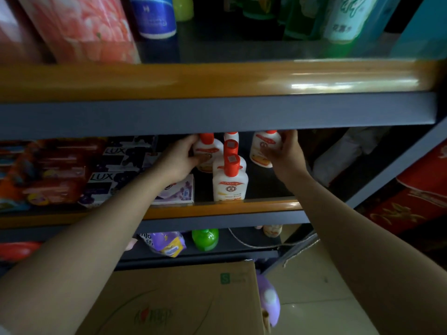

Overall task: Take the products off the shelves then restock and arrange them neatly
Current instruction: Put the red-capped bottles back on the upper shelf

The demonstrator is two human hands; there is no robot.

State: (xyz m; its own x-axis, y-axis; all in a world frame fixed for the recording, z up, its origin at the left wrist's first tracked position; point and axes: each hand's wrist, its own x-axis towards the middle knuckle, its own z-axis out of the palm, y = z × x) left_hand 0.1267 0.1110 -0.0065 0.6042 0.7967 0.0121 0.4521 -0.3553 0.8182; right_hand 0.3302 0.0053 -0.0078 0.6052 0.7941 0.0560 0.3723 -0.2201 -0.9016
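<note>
Several white lotion bottles with red caps stand on the middle shelf (217, 209). My left hand (180, 158) grips one bottle (210, 148) at the back left of the group. My right hand (284, 153) grips another bottle (262, 146) at the back right. Between them a row of bottles runs front to back, with the nearest one (229, 183) at the shelf's front edge. The tops of the held bottles are partly hidden by the upper shelf (217, 112).
Dark LUX soap boxes (116, 170) and a lilac box (177, 192) lie left of the bottles, red packets (55, 172) further left. A cardboard box (183, 301) sits below on the floor. A green bottle (205, 239) stands on the lower shelf. Red boxes (420, 194) stand at right.
</note>
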